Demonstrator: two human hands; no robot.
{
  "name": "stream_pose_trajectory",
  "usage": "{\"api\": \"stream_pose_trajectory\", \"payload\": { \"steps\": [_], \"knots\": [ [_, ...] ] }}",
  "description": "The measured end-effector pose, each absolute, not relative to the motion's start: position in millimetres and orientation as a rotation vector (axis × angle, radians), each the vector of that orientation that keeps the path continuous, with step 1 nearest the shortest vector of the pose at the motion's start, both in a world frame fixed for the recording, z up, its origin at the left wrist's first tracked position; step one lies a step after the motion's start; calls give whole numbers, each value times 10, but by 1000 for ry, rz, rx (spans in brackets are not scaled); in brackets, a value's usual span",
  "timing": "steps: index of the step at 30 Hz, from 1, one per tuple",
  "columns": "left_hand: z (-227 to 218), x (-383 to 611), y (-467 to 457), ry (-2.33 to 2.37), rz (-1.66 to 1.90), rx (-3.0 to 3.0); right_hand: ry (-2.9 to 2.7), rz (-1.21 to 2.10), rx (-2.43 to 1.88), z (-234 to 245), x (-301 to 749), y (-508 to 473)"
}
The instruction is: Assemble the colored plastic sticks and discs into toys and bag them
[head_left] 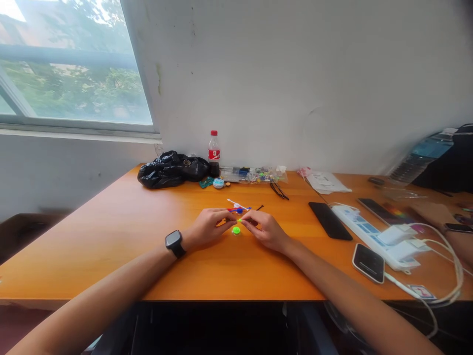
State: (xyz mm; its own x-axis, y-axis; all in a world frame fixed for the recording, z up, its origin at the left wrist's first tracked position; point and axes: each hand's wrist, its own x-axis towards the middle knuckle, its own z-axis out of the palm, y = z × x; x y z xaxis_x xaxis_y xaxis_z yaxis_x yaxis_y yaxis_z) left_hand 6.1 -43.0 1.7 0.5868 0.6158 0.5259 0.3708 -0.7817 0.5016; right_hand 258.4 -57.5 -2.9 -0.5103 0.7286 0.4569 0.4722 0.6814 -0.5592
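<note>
A: Doing what with the right hand?

B: Pinching a small yellow-green piece between thumb and fingertips, by the look of it. Holding low over the middle of the wooden table.

A: And with the left hand?

B: Pointing bent thumb and fingers at the same piece from the left, nearly meeting the right fingertips. Not seeing enough to tell gripping from merely touching.

A: Seeing what close by?

B: Seeing a bright green round part lying just nearer. Seeing a blue part and a white stick-like part just beyond the fingers. Farther off, by the wall: spotting a clear bag of small parts and a cola bottle. Off right: noting a power strip.

A: Reading which step?

B: Judging from pose: manipulating the small piece two-handed at the fingertips. Not making out finer detail.

A: Calling for what next?

B: Probably calling for light pinching, steady wrists, careful lining-up, and avoiding knocking the green part below.
</note>
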Motion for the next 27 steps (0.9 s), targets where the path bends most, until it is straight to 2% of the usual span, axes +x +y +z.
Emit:
{"api": "stream_pose_trajectory", "payload": {
  "steps": [27],
  "knots": [
    [2, 70, -403, 849, 948, 2504, -2235, 505, -979, -19, 2601, -582]
  ]
}}
